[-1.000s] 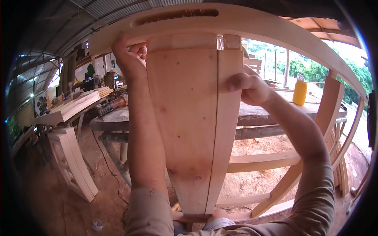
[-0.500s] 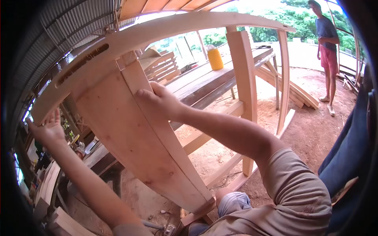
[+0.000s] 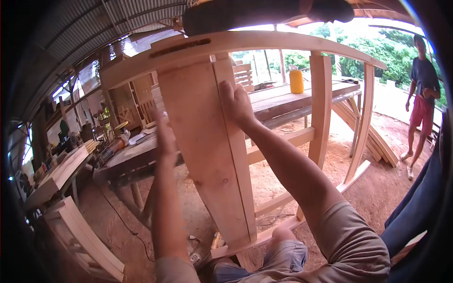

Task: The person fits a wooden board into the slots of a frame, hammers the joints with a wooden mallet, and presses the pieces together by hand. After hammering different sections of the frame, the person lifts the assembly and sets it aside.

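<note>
A large wooden frame stands upright before me, with a curved top rail [image 3: 264, 41] that has a dark slot near its left end. Below the slot, a wide wooden panel [image 3: 193, 127] runs down to a bottom rail. My right hand [image 3: 237, 104] is wrapped round the post [image 3: 236, 160] along the panel's right edge, thumb up. Beside the panel's left edge is my left hand [image 3: 163, 134], blurred; whether it touches the wood is unclear, and its fingers are smeared.
Behind the frame, a long workbench [image 3: 278, 101] bears a yellow container [image 3: 296, 81]. A person [image 3: 421, 89] stands at the right near stacked boards [image 3: 373, 134]. Blue cloth [image 3: 415, 179] hangs close at the right. At lower left are another wooden frame [image 3: 87, 236] and a cable.
My left hand has left the top rail's left end and moved right and down beside the panel. My right hand keeps its hold on the post. The view has shifted left, and a dark shape now shows overhead.
</note>
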### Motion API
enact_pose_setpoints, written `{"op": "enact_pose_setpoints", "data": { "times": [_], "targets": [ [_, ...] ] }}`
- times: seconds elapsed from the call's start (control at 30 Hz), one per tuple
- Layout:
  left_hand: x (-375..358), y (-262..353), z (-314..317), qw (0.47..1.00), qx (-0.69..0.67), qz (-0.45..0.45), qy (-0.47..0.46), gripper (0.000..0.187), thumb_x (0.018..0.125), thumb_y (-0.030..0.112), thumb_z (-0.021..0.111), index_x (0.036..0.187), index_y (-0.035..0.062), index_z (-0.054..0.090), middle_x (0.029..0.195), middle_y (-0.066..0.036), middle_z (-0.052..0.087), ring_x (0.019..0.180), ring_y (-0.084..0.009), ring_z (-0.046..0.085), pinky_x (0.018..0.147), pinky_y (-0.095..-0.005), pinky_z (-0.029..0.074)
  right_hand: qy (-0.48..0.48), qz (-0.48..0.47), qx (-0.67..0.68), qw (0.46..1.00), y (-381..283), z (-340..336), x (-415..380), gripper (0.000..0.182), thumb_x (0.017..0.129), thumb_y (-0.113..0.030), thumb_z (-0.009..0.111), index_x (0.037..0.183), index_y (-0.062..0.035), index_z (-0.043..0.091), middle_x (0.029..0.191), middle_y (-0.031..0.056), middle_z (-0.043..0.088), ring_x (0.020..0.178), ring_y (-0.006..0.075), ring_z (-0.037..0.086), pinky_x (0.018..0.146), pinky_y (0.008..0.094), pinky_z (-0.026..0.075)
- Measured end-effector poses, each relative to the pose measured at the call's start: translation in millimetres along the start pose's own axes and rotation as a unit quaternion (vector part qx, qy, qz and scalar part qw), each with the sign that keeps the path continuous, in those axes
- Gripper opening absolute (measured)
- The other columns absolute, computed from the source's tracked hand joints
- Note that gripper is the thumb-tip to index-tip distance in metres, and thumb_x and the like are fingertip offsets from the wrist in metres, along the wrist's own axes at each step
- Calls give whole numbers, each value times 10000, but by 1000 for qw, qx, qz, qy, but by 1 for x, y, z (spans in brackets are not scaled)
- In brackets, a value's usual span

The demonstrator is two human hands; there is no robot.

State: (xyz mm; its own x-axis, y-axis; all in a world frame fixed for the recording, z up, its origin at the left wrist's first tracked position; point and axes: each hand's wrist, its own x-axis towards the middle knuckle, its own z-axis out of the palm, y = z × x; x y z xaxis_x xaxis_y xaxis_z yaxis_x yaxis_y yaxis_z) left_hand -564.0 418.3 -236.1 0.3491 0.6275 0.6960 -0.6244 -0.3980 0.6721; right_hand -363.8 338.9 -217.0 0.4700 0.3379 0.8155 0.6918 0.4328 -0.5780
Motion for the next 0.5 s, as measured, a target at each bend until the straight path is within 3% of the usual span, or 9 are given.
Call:
{"op": "enact_pose_setpoints", "data": {
  "times": [0.07, 0.17, 0.23, 0.3, 0.33, 0.37, 0.4, 0.43, 0.5],
  "targets": [
    [-1, -39, 3, 916, 340, 147, 153, 854, 922, 697, 302, 1072, -93, 589, 970, -218, 676, 903, -331, 654, 780, -448, 478, 66, -26, -22, 997, -16, -3, -7, 653, 941, -537, 440, 1026, 106, 521, 922, 335, 610, 961, 477, 596, 826, 487, 460],
    [-5, -42, 11, 914, 347, 75, 197, 760, 957, 596, 355, 923, -112, 629, 831, -261, 666, 847, -416, 651, 732, -474, 484, 62, -27, -47, 997, -5, 1, 1, 640, 948, -522, 425, 1003, 106, 535, 936, 315, 610, 965, 446, 596, 847, 463, 452],
    [-4, -45, 16, 902, 357, 106, 216, 721, 961, 563, 384, 877, -108, 633, 815, -281, 656, 844, -442, 640, 731, -486, 483, 64, -25, -67, 995, -18, -7, 0, 617, 954, -504, 423, 953, 95, 569, 947, 292, 607, 977, 410, 595, 865, 438, 443],
    [-1, -48, 16, 892, 362, 134, 236, 687, 965, 531, 412, 831, -105, 636, 799, -301, 646, 842, -467, 629, 730, -498, 482, -186, 72, -239, 950, -59, -43, -1, 573, 928, -470, 504, 1046, 87, 570, 991, 292, 613, 1002, 413, 597, 868, 444, 460],
    [1, -48, 13, 876, 410, 95, 237, 701, 954, 561, 407, 859, -93, 641, 843, -298, 649, 870, -468, 622, 749, -499, 480, -264, -106, -285, 915, -93, -70, -15, 484, 871, -348, 599, 1158, 42, 570, 1019, 327, 603, 988, 453, 593, 862, 478, 482],
    [2, -48, 11, 858, 455, 56, 232, 717, 943, 591, 402, 887, -81, 646, 888, -296, 652, 899, -469, 616, 768, -500, 478, -87, -275, -388, 876, -80, -76, -7, 523, 786, -324, 712, 1170, 8, 584, 1047, 273, 627, 1005, 376, 623, 851, 477, 500],
    [1, -48, 13, 866, 447, 51, 218, 717, 943, 591, 402, 887, -81, 646, 888, -296, 652, 899, -469, 616, 768, -500, 478, -43, -241, -431, 868, -121, -91, -5, 549, 770, -319, 732, 1202, -20, 573, 1098, 245, 624, 994, 378, 625, 851, 474, 502],
    [-1, -46, 15, 877, 418, 69, 228, 715, 943, 590, 401, 892, -79, 647, 881, -294, 653, 891, -463, 620, 762, -504, 478, 36, -433, -392, 811, -131, -115, 28, 521, 791, -329, 721, 1193, -31, 576, 1107, 217, 629, 975, 392, 624, 831, 481, 507],
    [-5, -42, 20, 889, 383, 90, 235, 714, 943, 592, 399, 899, -76, 647, 874, -289, 655, 881, -456, 625, 755, -510, 477, 144, -475, -584, 642, -196, -160, 77, 510, 744, -295, 744, 1107, 12, 560, 925, 189, 647, 827, 314, 654, 679, 419, 527]
  ]
}}
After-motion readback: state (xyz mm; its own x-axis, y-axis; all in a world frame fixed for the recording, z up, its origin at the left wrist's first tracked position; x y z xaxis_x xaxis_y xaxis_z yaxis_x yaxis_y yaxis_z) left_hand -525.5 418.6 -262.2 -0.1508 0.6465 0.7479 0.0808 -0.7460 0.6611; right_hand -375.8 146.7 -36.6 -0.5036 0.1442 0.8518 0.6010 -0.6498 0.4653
